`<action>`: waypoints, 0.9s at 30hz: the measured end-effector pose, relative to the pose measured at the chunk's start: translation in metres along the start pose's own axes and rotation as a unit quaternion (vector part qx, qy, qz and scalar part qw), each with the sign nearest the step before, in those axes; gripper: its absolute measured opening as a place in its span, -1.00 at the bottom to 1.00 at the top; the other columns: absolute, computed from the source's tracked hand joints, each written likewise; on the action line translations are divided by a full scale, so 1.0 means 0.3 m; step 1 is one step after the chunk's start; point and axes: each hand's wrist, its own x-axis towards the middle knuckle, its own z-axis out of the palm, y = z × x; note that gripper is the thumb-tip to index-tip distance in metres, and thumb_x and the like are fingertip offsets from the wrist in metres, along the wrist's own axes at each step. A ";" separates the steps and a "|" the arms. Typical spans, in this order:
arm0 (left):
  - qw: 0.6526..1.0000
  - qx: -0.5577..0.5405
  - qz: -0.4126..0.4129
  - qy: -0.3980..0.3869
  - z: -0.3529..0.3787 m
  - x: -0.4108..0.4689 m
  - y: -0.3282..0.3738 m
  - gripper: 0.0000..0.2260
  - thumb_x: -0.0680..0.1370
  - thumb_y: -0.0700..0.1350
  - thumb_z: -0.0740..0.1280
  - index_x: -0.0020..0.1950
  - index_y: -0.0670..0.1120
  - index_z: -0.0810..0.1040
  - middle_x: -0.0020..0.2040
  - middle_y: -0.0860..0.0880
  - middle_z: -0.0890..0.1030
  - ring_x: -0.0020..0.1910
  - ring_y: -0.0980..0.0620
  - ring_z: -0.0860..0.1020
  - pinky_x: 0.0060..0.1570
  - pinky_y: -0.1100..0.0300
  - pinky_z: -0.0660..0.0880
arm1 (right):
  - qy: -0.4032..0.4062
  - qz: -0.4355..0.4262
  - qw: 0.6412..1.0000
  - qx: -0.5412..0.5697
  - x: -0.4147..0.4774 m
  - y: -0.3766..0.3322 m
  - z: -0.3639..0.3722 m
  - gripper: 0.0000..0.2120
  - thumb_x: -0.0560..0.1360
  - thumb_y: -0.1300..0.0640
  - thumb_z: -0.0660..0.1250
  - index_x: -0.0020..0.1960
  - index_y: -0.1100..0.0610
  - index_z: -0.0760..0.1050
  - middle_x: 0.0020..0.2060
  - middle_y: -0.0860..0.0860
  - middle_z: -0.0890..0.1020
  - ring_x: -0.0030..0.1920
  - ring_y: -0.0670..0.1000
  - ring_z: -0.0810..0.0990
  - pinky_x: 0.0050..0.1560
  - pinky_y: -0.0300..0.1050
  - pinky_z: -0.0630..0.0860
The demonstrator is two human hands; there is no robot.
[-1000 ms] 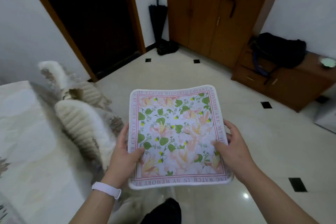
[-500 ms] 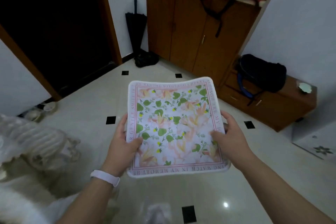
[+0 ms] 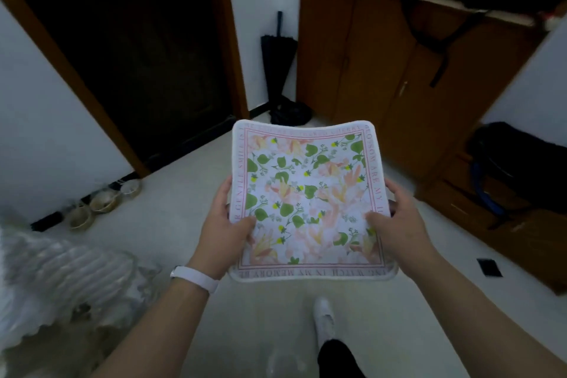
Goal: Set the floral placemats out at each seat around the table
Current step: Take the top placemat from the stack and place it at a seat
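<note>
A square floral placemat [image 3: 306,193], white with pink flowers, green leaves and a pink lettered border, is held flat in front of me above the floor. My left hand [image 3: 222,224] grips its left edge, thumb on top. My right hand [image 3: 399,224] grips its right edge the same way. A white band sits on my left wrist. The table is not in view.
A padded chair back with cream cushion [image 3: 61,273] is at the lower left. A dark doorway [image 3: 138,55] lies ahead left, a black umbrella [image 3: 277,67] in the corner, wooden cabinets [image 3: 383,64] and a low bench with a black bag [image 3: 521,169] on the right. My shoe [image 3: 323,316] is on the tiled floor.
The view has swung away from the table and chair toward the doorway and cabinets. Both hands keep the same hold on the placemat.
</note>
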 end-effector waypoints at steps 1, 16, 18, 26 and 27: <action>1.000 -0.001 -0.002 0.013 0.005 0.048 0.005 -0.32 0.49 -0.41 0.31 0.43 0.22 0.27 0.09 -0.04 0.64 -0.05 -0.06 0.68 -0.14 -0.14 0.63 | -0.013 -0.003 1.000 0.001 0.067 -0.007 0.010 -0.38 0.48 0.36 0.31 0.33 -0.23 0.33 -0.02 -0.06 0.66 -0.15 -0.03 0.72 -0.18 0.09 0.67; 0.984 -0.012 -0.020 0.175 -0.041 0.522 0.202 -0.33 0.50 -0.36 0.32 0.39 0.31 0.29 0.17 -0.01 0.64 0.04 -0.12 0.66 -0.04 -0.20 0.59 | -0.209 -0.039 0.977 0.023 0.836 -0.297 0.301 -0.44 0.49 0.34 0.32 0.36 -0.12 0.35 0.00 0.00 0.67 -0.13 0.00 0.71 -0.25 -0.05 0.63; 0.978 -0.016 -0.020 0.207 -0.103 0.536 0.201 -0.32 0.50 -0.38 0.31 0.41 0.26 0.28 0.17 -0.02 0.64 0.04 -0.12 0.66 -0.04 -0.20 0.59 | -0.238 -0.043 0.970 0.018 0.874 -0.331 0.391 -0.44 0.50 0.34 0.33 0.37 -0.11 0.34 -0.01 -0.02 0.67 -0.13 -0.03 0.71 -0.25 -0.07 0.63; 0.944 -0.082 -0.025 0.317 -0.350 0.632 0.096 -0.33 0.48 -0.50 0.24 0.41 0.13 0.33 0.15 -0.03 0.66 0.03 -0.08 0.66 -0.10 -0.05 0.63 | -0.341 -0.058 0.938 -0.025 0.962 -0.453 0.831 -0.41 0.51 0.36 0.32 0.34 -0.21 0.34 -0.05 -0.03 0.67 -0.12 -0.03 0.71 -0.18 -0.03 0.65; 0.941 -0.092 -0.028 0.325 -0.383 0.664 0.080 -0.33 0.48 -0.51 0.23 0.40 0.14 0.34 0.13 -0.02 0.67 0.02 -0.06 0.67 -0.15 0.01 0.63 | -0.345 -0.065 0.935 -0.037 0.975 -0.474 0.889 -0.42 0.52 0.34 0.32 0.34 -0.22 0.33 -0.06 -0.05 0.66 -0.11 -0.04 0.70 -0.18 -0.03 0.65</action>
